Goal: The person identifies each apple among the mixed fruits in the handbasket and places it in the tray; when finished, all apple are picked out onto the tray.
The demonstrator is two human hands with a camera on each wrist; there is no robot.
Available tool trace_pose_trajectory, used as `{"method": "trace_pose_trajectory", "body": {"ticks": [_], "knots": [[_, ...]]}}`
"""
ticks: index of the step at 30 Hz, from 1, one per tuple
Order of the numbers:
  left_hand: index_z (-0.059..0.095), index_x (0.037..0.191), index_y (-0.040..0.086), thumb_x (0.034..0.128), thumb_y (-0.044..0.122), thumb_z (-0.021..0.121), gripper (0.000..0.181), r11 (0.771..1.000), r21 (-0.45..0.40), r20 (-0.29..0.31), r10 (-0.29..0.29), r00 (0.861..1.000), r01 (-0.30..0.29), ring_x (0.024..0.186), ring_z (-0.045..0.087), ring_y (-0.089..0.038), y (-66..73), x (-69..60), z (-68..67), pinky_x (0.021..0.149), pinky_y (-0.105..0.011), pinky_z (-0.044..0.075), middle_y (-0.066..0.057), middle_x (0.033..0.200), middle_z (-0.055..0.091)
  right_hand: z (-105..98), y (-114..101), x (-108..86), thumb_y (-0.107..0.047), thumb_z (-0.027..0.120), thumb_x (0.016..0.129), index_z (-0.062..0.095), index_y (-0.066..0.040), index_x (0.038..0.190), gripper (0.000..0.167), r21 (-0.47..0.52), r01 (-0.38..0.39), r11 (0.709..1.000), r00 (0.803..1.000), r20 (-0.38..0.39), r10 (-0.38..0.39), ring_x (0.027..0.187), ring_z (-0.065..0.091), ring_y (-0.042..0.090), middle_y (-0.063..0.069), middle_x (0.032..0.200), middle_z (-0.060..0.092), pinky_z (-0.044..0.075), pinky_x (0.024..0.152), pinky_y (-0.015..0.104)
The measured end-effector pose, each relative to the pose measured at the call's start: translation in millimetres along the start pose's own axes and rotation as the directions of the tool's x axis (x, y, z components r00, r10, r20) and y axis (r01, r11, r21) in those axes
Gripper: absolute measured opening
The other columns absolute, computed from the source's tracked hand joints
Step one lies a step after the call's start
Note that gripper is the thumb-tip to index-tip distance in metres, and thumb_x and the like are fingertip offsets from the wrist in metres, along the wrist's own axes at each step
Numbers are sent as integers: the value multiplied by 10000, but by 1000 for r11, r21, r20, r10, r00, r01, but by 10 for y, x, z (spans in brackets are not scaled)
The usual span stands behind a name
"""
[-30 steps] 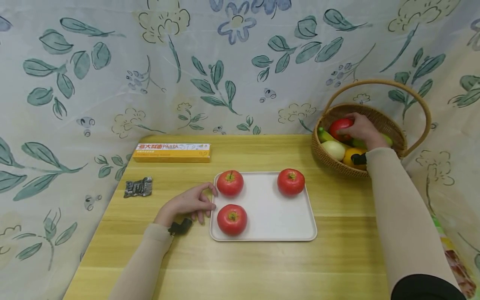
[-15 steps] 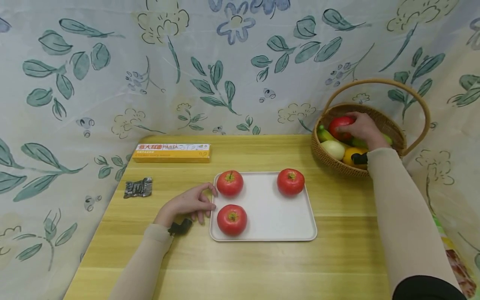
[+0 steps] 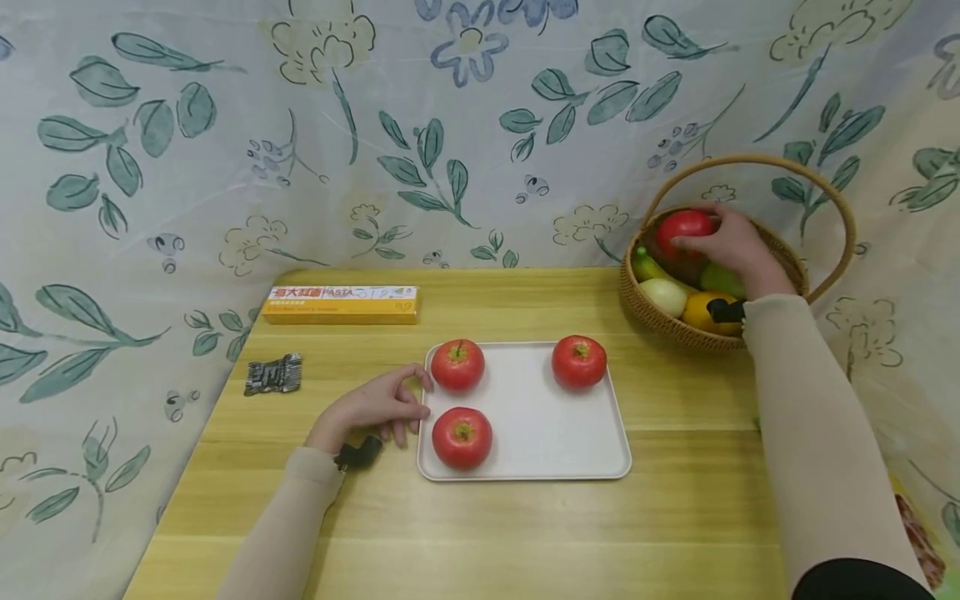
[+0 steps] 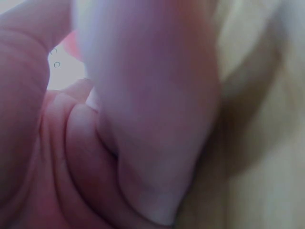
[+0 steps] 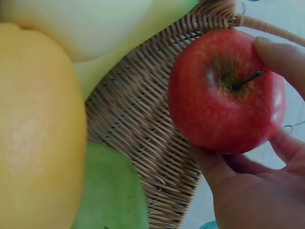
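In the wicker basket [image 3: 660, 327], my right hand [image 3: 738, 242] grips a red apple [image 5: 226, 90] between thumb and fingers. The right wrist view shows the apple's stem facing the camera and a gap between it and the other produce. My left hand [image 3: 375, 404] lies at the left rim of a white tray [image 3: 551, 433], fingers loosely bent, with nothing seen in its grasp. The tray bears three more red apples: one at back left [image 3: 457, 365], one at front left [image 3: 462, 438], one at back right [image 3: 579, 362]. Blurred fingers [image 4: 147, 105] fill most of the left wrist view.
Beside the gripped apple, the basket holds an orange fruit [image 5: 38, 129], a pale round item [image 3: 663, 297] and a green one [image 5: 112, 191]. Its tall handle [image 3: 750, 158] arches above. A pasta box [image 3: 341, 306] and a small black packet [image 3: 273, 374] lie on the table's left side.
My right hand has raised the red apple slightly within the basket, uncovering more of the green fruit below. The left hand stays at the tray's edge.
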State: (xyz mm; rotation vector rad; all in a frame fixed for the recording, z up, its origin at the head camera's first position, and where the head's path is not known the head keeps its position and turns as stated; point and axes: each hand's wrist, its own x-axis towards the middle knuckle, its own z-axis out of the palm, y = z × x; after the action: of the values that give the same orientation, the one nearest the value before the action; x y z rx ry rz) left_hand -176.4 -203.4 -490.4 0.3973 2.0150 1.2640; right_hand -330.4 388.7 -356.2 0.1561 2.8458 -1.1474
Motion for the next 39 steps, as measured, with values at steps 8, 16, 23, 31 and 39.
{"method": "trace_pose_trajectory", "body": {"ticks": [8,16,23,31,39], "knots": [[476,1342,166,981,319,780,496,1000,3,-6,-10,1000,10,563,719,-199,11,-8,-12,464,-249,499,-86,830,759,-41,-100,-152,-580,706,967,138,-216,1714,1007,62,10,998,1000,18,-11,1512,284,522,268,1756,156,292,1236,716],[475,1338,165,982,323,779,494,1000,9,2,3,1000,-3,561,723,-213,3,16,-19,461,-256,502,-88,827,760,-31,-244,-351,-551,689,989,152,-278,1713,942,76,53,996,998,33,-56,1509,285,515,245,1762,158,305,1224,725],[478,1332,173,979,326,783,491,1000,13,3,7,1000,-7,559,725,-215,-1,24,-17,460,-252,506,-90,828,763,70,-423,-593,-453,723,996,102,-255,1692,953,141,78,987,997,-9,-77,1532,269,464,209,1758,165,320,1244,685],[475,1343,153,987,327,774,496,1000,17,5,7,1000,-7,570,726,-214,-3,19,-4,473,-258,510,-83,830,760,300,-595,-990,-301,792,971,280,-247,1533,763,206,187,960,982,-76,-175,1416,389,286,123,1645,336,488,1146,390],[481,1333,179,983,317,779,480,1000,7,1,7,1000,-7,566,731,-219,-8,-2,-8,466,-251,507,-96,834,766,613,-618,-1296,-206,790,968,378,-291,1590,751,288,254,923,967,-92,-237,1349,452,160,40,1588,424,482,913,85]]}}
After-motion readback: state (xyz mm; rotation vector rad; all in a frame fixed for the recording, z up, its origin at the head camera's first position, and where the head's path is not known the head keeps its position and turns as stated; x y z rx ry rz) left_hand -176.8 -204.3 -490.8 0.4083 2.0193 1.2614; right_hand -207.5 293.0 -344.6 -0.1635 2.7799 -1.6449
